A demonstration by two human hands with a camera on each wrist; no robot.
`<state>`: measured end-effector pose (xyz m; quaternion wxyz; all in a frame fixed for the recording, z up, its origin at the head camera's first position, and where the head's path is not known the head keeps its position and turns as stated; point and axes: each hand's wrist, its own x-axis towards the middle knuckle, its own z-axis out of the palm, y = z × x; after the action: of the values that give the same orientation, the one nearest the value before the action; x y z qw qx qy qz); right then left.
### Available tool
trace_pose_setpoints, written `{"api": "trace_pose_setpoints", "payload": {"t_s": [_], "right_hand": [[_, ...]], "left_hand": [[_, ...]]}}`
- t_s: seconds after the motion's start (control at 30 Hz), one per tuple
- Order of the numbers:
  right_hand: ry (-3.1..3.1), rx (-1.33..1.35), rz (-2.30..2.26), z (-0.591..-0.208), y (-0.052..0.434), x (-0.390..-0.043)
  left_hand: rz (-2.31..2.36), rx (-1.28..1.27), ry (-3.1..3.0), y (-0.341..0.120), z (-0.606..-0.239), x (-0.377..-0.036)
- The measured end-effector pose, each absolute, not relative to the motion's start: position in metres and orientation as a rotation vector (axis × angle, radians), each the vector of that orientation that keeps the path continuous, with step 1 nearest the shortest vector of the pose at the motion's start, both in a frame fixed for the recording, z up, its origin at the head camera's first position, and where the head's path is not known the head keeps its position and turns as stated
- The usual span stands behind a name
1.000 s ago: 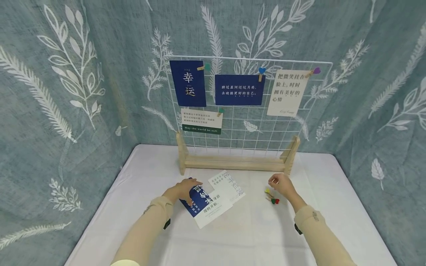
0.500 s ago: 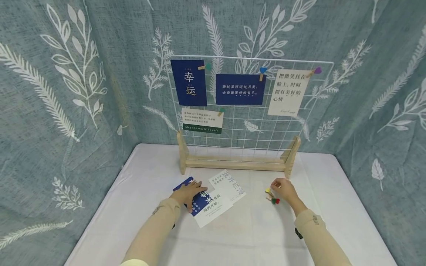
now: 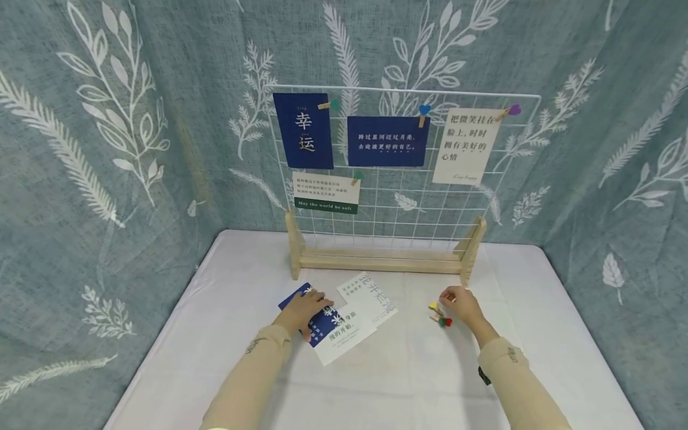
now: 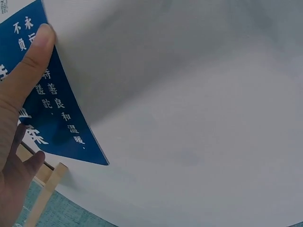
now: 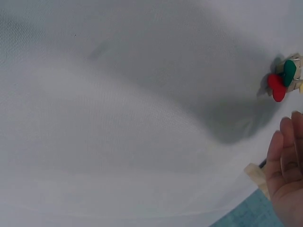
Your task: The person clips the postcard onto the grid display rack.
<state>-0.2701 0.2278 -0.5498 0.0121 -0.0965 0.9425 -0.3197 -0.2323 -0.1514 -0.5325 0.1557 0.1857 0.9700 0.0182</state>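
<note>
My left hand [image 3: 305, 310] grips the blue card [image 3: 323, 325] across its width. Its thumb lies over one long edge, and the fingers reach the other edge. That card overlaps a white card [image 3: 352, 340], which overlaps another white card [image 3: 371, 295]. Beside several small clothespins with heart tops, my right hand [image 3: 463, 303] hovers with its fingertips close together. Nothing shows between them. The hearts are yellow [image 3: 433, 306], green [image 3: 442, 322] and red [image 3: 448, 322]. In the right wrist view the fingers are gently bent and partly cut off by the frame, near the red heart [image 5: 276, 88].
A white wire grid [image 3: 387, 218] stands in a wooden base [image 3: 376, 261] at the back of the table. Clipped to it hang two blue cards, a tall white card [image 3: 464, 146] and a white-and-green card [image 3: 326, 192]. Patterned curtains [image 3: 177, 119] surround the white table [image 3: 408, 382].
My left hand has moved right onto the blue card, which has lately shifted slightly, baring a bit more of the white card. My right hand has come down and slightly right, close to the clothespins.
</note>
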Motion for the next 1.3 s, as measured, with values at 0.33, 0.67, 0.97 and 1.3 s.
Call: {"api": "trace_pose_setpoints", "payload": {"t_s": [0.33,0.67,0.97,1.3], "right_hand": [[2.931,-0.233,-0.975,-0.553,0.221,-0.270],[2.939,-0.209,-0.981,-0.561,0.217,-0.270],[2.945,-0.182,-1.004,-0.564,0.211,-0.269],[2.944,-0.195,-1.004,-0.567,0.209,-0.271]], "left_hand": [[0.051,0.549,2.869,-0.160,-0.534,-0.224],[-0.077,0.521,2.861,-0.159,-0.533,-0.226],[-0.271,0.545,2.884,-0.169,-0.534,-0.227],[-0.128,0.575,2.926,-0.194,-0.541,-0.220]]}}
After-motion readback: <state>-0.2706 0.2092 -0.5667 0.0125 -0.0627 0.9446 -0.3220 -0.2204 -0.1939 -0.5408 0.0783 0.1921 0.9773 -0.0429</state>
